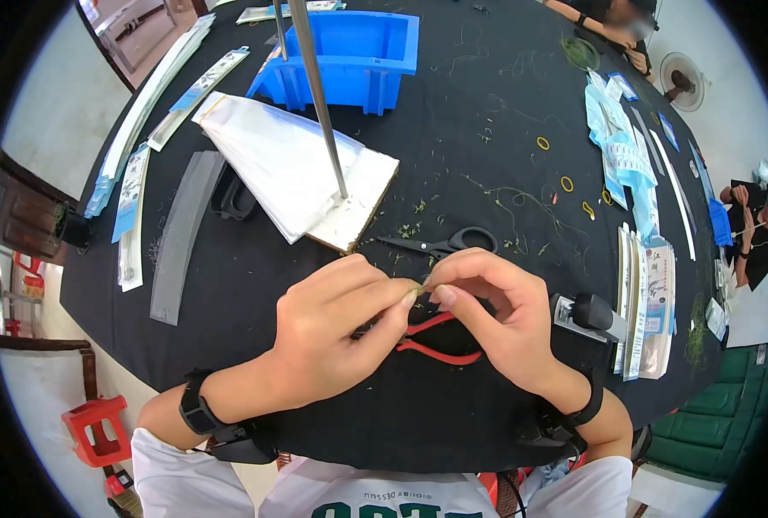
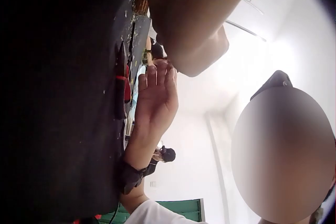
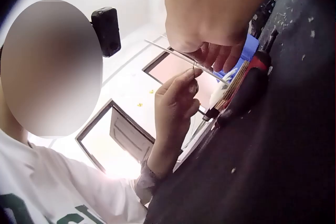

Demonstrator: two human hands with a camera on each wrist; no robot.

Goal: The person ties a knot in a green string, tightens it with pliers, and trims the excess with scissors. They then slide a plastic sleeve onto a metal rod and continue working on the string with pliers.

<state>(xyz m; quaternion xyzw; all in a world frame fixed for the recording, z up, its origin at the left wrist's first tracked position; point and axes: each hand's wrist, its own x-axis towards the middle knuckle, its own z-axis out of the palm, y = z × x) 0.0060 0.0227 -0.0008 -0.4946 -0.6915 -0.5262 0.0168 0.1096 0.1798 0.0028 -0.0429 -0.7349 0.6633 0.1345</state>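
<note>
Head view: left hand (image 1: pixel 336 312) and right hand (image 1: pixel 505 321) pinch tiny strand (image 1: pixel 422 289). Fine handwork, seemingly; next calls for steadiness.

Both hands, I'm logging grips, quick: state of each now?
Left hand: closed, pinching a thin item too small to identify.
Right hand: closed, pinching at it too.

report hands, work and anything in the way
Left hand, right hand pinching together. Tiny item between them, too small to identify. Red-handled pliers beneath, scissors beyond.
</note>
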